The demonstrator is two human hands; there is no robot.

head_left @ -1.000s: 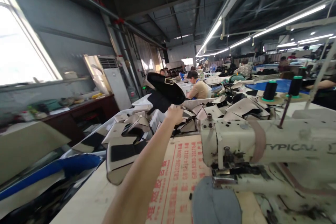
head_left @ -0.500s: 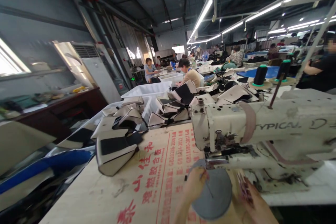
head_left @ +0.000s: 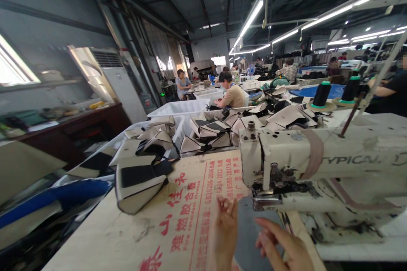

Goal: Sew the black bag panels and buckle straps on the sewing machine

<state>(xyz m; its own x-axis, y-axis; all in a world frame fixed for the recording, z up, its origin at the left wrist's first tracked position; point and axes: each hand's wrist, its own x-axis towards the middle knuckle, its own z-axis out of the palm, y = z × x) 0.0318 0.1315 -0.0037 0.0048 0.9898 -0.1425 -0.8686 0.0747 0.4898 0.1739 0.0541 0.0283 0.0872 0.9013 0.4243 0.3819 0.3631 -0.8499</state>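
My left hand [head_left: 226, 230] is at the left edge of a grey round disc [head_left: 246, 228], its fingers curled in; whatever they may hold is too small to make out. Over the disc's right part is my right hand [head_left: 284, 247], index finger stretched out to the left and the others loosely bent, with nothing visible in it. Just beyond that hand, a thin dark tool [head_left: 287, 223], perhaps thread snips, lies on the board. The head of a sewing machine [head_left: 267, 169] stands right behind the disc, its cylinder arm reaching in from the right.
A wooden board [head_left: 127, 241] with red printing covers the work surface. A beige and black sewn piece [head_left: 140, 186] rests at its left. White bins [head_left: 178, 108] and piled sewn pieces [head_left: 213, 129] lie beyond. Black thread spools [head_left: 321, 94] top the machine. Several people work farther back.
My right hand has left the thin tool on the right and moved left over the disc. My left hand has drawn back leftward from the disc's middle. The view has shifted slightly left.
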